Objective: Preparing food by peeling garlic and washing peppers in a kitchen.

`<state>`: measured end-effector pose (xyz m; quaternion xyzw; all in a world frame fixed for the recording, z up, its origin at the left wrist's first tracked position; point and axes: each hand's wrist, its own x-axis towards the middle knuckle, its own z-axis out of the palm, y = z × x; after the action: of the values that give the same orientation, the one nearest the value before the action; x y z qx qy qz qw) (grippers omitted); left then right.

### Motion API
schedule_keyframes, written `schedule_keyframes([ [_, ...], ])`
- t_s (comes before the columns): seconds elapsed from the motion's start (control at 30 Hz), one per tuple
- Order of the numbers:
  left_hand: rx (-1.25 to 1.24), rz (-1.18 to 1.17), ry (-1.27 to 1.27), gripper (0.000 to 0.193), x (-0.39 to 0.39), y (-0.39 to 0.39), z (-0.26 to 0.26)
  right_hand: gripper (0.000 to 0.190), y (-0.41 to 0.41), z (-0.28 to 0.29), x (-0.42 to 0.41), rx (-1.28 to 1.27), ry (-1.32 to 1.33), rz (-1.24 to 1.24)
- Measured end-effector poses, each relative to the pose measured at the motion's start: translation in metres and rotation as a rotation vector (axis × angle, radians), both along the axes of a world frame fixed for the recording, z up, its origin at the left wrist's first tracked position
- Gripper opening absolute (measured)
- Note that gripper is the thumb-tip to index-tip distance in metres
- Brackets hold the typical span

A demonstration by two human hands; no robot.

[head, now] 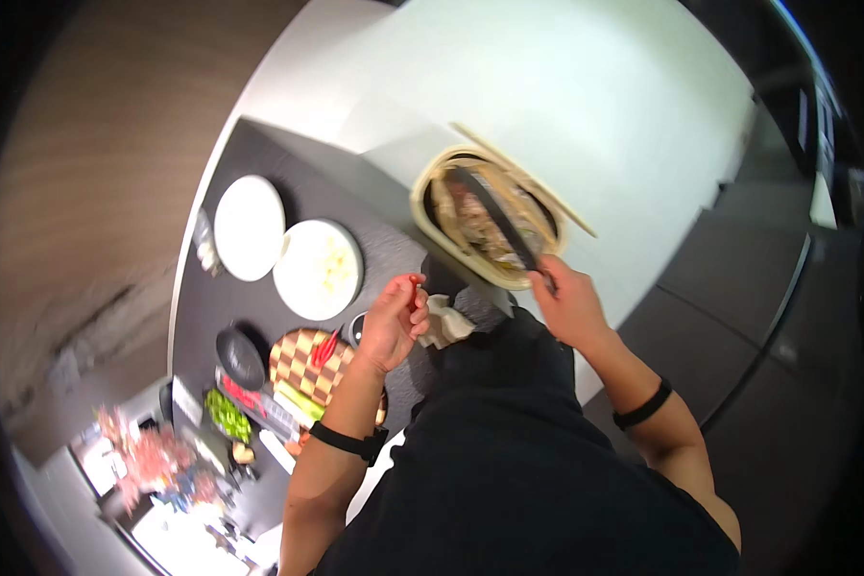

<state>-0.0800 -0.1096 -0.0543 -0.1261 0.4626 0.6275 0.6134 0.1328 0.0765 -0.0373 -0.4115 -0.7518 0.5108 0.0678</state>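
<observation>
My right hand [572, 299] grips the near end of a dark narrow strip [500, 219], which slants across the mouth of a cream waste bin [423, 216]; blur leaves unclear whether it is a bin handle or a tool. Inside the bin lies mixed refuse [475, 216] with crumpled wrapping. To the left, my left hand [396, 324] is raised over the counter edge, its fingers curled around a small red piece [413, 282], possibly chili. Below that hand, a checkered wooden cutting board [295, 353] carries red chilies [325, 351] and pale green stalks [299, 403].
The dark counter [259, 155] holds a white plate [250, 227], a white dish [295, 288] with pale pieces, a small black pan [240, 358] and chopped greens [227, 415]. A crumpled pale cloth or paper [448, 322] lies by my body. Dark cabinets [734, 288] stand right.
</observation>
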Motion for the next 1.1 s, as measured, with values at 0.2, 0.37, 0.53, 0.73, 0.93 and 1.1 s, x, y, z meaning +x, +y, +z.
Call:
schedule_keyframes([
  [0.2, -0.881, 0.047, 1.316, 0.022, 0.01, -0.174, -0.051, 0.02, -0.009, -0.006, -0.001, -0.108, -0.025, 0.004],
  [0.37, -1.16, 0.219, 1.043, 0.025, 0.01, -0.276, -0.079, 0.02, -0.015, -0.008, -0.017, -0.16, -0.053, 0.099],
  [0.53, -1.226, -0.008, 1.593, 0.023, -0.014, -0.237, -0.06, 0.015, -0.023, -0.017, -0.01, -0.142, -0.04, 0.053],
  [0.73, -1.217, -0.462, 1.682, 0.018, -0.055, -0.222, -0.058, 0.015, -0.024, -0.007, 0.004, -0.134, -0.054, 0.047],
  [0.93, -1.085, -0.073, 1.548, 0.014, -0.072, -0.217, -0.061, 0.026, -0.02, -0.017, 0.02, -0.158, -0.074, -0.009],
  [1.1, -0.652, -0.141, 1.425, 0.02, -0.032, -0.059, -0.019, 0.022, -0.022, -0.036, 0.021, -0.182, -0.109, -0.077],
])
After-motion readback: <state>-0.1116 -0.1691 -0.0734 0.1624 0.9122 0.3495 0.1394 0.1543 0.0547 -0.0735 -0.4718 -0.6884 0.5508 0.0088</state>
